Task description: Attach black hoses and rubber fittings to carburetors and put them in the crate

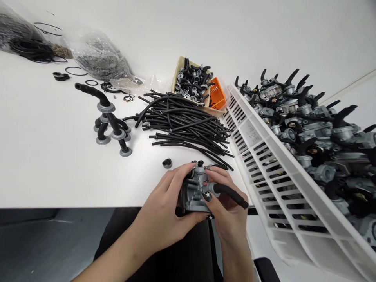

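A grey metal carburetor [194, 194] with a black rubber boot [230, 194] on its right side is held at the table's front edge. My left hand [164, 207] wraps round its left side, fingertips on the top and thumb along the bottom. My right hand [229, 207] grips the right side, its thumb beside the boot and its fingers behind. Part of the body is hidden by the fingers. Just behind it on the table sits a small black-and-grey cap [167, 163]. A pile of black rubber hoses [185, 121] lies beyond my hands.
Several caps with black boots [113, 121] stand stacked at the left. A cream bin [177, 74] of small caps and an orange basket [217, 94] are at the back. A white slatted crate [264, 168] full of carburetors flanks my right. Plastic bags [100, 55] and O-rings [75, 71] lie back left.
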`<state>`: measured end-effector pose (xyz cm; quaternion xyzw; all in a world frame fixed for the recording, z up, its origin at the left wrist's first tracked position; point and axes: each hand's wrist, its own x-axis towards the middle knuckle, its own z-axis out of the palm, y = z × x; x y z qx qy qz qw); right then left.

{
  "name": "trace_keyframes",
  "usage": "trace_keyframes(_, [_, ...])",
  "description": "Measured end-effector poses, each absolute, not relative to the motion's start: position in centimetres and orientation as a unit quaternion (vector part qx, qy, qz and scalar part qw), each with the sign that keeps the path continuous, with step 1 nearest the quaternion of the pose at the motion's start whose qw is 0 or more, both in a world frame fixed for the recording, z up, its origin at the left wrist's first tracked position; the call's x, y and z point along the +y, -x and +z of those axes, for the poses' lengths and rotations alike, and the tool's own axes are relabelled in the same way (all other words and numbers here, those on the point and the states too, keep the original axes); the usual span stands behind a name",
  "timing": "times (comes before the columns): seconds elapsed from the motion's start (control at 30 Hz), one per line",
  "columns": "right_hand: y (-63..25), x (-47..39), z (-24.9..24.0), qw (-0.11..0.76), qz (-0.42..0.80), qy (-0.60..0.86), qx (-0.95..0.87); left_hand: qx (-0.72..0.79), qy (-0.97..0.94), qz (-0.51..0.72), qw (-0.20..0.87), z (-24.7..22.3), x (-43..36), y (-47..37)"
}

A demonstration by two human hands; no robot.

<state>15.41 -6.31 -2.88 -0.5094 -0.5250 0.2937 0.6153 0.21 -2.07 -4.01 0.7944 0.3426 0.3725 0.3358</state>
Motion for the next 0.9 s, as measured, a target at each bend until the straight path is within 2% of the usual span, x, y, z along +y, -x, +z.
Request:
trace_keyframes(0.47, [-15.1, -6.2, -2.4, 0.609, 0.286, 0.525, -0.521, 0.343, -0.795, 0.380, 0.326, -4.3, -2.0, -0.4])
trace_keyframes(0.67, [-16.3, -6.6, -2.2, 0.566, 0.321, 0.507, -0.565, 0.343, -0.794, 0.383, 0.324, -4.3, -2.1, -0.4])
trace_keyframes(0.9, [-16.4, -6.4, -2.8, 0.595, 0.305, 0.511, -0.540, 0.348, -0.795, 0.372, 0.329, -4.1, -2.0, -0.5])
